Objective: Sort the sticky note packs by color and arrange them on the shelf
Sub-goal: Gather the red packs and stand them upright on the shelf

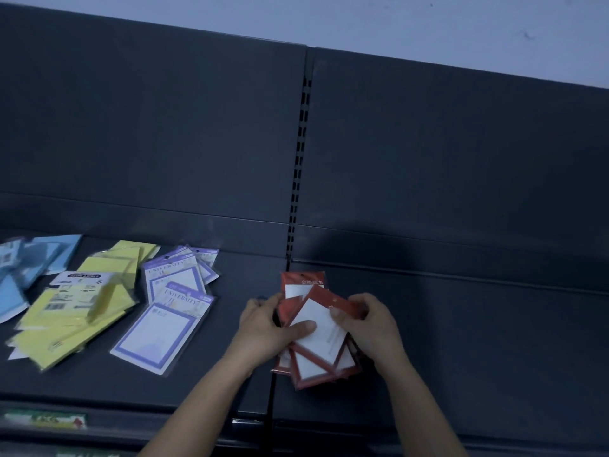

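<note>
Red packs (pixel 324 341) sit fanned at 6 o'clock of the view, on or just above the shelf (pixel 461 341). My left hand (pixel 267 328) grips them from 9 o'clock and my right hand (pixel 372 328) pinches the top pack's 3 o'clock edge, squaring the pile, I judge. Out toward 9 o'clock lie purple packs (pixel 174 308), yellow packs (pixel 75 311) and blue packs (pixel 26 268), one loose heap per colour.

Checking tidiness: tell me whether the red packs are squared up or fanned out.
Fanned out. The red packs lie at differing angles, corners splayed, held between the left hand and right hand.
</note>
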`<act>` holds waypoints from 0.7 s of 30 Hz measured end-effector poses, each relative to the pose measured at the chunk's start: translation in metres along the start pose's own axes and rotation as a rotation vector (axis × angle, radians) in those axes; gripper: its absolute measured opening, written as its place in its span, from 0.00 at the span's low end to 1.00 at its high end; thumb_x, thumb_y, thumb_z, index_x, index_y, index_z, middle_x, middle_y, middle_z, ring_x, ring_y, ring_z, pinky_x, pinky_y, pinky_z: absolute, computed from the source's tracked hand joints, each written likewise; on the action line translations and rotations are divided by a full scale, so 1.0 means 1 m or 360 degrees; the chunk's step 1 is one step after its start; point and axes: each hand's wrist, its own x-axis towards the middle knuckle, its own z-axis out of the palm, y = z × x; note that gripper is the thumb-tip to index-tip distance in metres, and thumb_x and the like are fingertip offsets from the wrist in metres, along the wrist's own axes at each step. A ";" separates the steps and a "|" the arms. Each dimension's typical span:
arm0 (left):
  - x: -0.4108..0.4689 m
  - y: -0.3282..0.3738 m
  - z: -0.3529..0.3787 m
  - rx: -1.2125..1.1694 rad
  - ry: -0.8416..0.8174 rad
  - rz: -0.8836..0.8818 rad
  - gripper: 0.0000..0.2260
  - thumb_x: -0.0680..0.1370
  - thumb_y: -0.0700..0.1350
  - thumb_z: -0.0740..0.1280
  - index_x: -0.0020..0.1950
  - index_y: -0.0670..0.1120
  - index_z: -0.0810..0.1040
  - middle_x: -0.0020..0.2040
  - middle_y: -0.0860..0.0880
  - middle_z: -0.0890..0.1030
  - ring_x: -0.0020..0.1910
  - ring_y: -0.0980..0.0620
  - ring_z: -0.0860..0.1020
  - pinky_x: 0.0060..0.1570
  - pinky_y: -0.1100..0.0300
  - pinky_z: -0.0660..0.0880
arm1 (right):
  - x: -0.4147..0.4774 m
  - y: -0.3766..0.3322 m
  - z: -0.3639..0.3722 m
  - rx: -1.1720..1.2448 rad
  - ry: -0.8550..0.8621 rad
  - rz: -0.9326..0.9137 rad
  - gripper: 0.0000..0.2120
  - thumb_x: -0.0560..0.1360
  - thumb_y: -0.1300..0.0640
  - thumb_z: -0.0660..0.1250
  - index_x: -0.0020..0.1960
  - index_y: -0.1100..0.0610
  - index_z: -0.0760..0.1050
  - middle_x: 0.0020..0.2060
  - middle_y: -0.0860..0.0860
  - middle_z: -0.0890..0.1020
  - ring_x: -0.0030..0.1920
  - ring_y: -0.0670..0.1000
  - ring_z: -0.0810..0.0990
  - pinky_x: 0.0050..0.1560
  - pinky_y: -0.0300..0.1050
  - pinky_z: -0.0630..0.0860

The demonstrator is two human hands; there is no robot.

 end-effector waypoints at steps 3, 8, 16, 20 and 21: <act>-0.004 0.004 0.002 0.0006 0.0021 0.0019 0.22 0.65 0.57 0.77 0.54 0.59 0.72 0.54 0.54 0.72 0.55 0.55 0.74 0.59 0.57 0.73 | -0.001 -0.003 -0.007 -0.0017 -0.0020 0.0009 0.17 0.69 0.48 0.75 0.53 0.51 0.74 0.49 0.48 0.80 0.47 0.48 0.80 0.51 0.51 0.80; -0.004 0.012 0.008 -0.0303 -0.0002 0.0013 0.26 0.68 0.37 0.77 0.62 0.49 0.73 0.49 0.51 0.84 0.46 0.52 0.83 0.51 0.51 0.80 | -0.008 -0.015 -0.006 0.0100 -0.0015 -0.0093 0.30 0.71 0.53 0.74 0.69 0.51 0.65 0.50 0.49 0.79 0.49 0.48 0.79 0.48 0.44 0.77; -0.003 0.021 -0.004 -0.1195 -0.0073 0.0004 0.15 0.71 0.23 0.65 0.53 0.36 0.80 0.45 0.39 0.84 0.37 0.46 0.83 0.34 0.60 0.79 | -0.008 -0.029 0.000 0.0348 0.0068 -0.0275 0.32 0.73 0.53 0.73 0.72 0.50 0.63 0.46 0.47 0.79 0.47 0.44 0.79 0.47 0.40 0.75; 0.001 0.028 -0.009 -0.1419 -0.0036 0.0110 0.14 0.71 0.25 0.64 0.53 0.39 0.78 0.45 0.41 0.84 0.38 0.47 0.83 0.35 0.58 0.80 | -0.015 -0.039 0.002 0.0549 -0.0229 -0.0185 0.12 0.73 0.52 0.72 0.53 0.58 0.77 0.43 0.52 0.85 0.43 0.52 0.85 0.48 0.55 0.82; 0.002 0.029 -0.011 -0.1427 -0.0029 0.0146 0.14 0.72 0.27 0.65 0.54 0.39 0.78 0.47 0.41 0.84 0.40 0.47 0.83 0.37 0.57 0.81 | -0.016 -0.041 0.004 0.0606 -0.0278 -0.0214 0.10 0.74 0.53 0.71 0.50 0.58 0.78 0.43 0.52 0.85 0.43 0.52 0.85 0.47 0.54 0.82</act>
